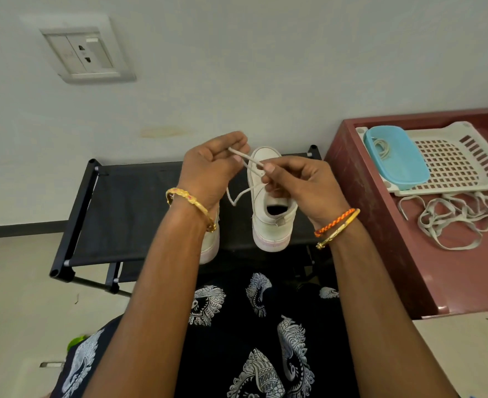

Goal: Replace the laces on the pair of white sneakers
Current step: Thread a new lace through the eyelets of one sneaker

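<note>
Two white sneakers stand on a black fabric rack (pixel 128 214), heels toward me. The right sneaker (pixel 270 225) shows fully; the left sneaker (pixel 209 245) is mostly hidden behind my left forearm. A white lace (pixel 238 196) runs from the right sneaker's eyelets up into both hands. My left hand (pixel 211 168) pinches one strand above the toe. My right hand (pixel 300 185) pinches the other strand over the shoe's tongue. The two strands cross between my fingertips.
A maroon table (pixel 380 225) stands to the right, carrying a white slotted tray (pixel 455 165), a blue plastic tub (pixel 398 173) with a coiled lace inside, and a loose pile of flat laces (pixel 455 219). A wall socket (pixel 85 53) is upper left.
</note>
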Available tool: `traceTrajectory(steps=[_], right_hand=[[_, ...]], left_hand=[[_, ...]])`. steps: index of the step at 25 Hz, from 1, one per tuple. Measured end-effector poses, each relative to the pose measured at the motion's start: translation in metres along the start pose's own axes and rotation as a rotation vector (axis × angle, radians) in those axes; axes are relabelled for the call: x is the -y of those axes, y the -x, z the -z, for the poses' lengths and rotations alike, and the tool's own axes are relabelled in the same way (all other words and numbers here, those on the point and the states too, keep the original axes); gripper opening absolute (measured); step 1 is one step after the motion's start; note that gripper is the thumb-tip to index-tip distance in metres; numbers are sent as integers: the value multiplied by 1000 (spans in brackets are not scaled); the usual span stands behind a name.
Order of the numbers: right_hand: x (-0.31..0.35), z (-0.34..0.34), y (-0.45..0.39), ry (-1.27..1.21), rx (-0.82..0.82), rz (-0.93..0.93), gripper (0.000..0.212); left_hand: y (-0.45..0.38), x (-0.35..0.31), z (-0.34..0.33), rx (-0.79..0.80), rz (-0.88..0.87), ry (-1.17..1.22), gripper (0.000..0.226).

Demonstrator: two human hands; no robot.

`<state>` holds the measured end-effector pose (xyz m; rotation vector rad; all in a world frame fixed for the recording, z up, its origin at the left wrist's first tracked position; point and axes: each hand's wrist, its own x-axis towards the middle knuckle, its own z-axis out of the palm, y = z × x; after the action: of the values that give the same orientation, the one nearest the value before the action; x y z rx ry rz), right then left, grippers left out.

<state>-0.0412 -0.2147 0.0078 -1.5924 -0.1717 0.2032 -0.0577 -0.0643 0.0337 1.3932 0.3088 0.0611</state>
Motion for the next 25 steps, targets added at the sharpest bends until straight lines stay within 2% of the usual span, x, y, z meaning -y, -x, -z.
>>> traceTrajectory(steps=[2, 7, 10, 12, 14, 16, 18, 20, 25], right_hand=[[-5, 10, -2, 70, -90, -8, 14], [-18, 26, -7, 173, -197, -19, 21], [-22, 26, -10, 140, -198, -45, 21], [-23, 24, -10, 110, -216, -75, 18], [-22, 24, -11, 101, -260, -79, 11], [-22, 24, -12, 155, -297, -38, 3], [-24, 22, -13, 232, -292, 21, 2], [-26, 19, -14, 301, -271, 69, 5], [-33, 20, -20, 409, -280, 23, 6]], left_hand=[[-4, 11, 4, -132, -1, -114, 28], [-9, 25, 6, -88, 49, -222, 20], [-11, 27, 6, -143, 55, -301, 19], [-10, 30, 5, -264, -34, -546, 20], [-7, 31, 1, -374, -219, -822, 27], [-7, 33, -9, -304, -389, -958, 27], [-9, 40, -21, -121, -463, -956, 25], [-10, 46, -31, -38, -436, -872, 19], [-20, 52, -42, -104, -346, -759, 10]])
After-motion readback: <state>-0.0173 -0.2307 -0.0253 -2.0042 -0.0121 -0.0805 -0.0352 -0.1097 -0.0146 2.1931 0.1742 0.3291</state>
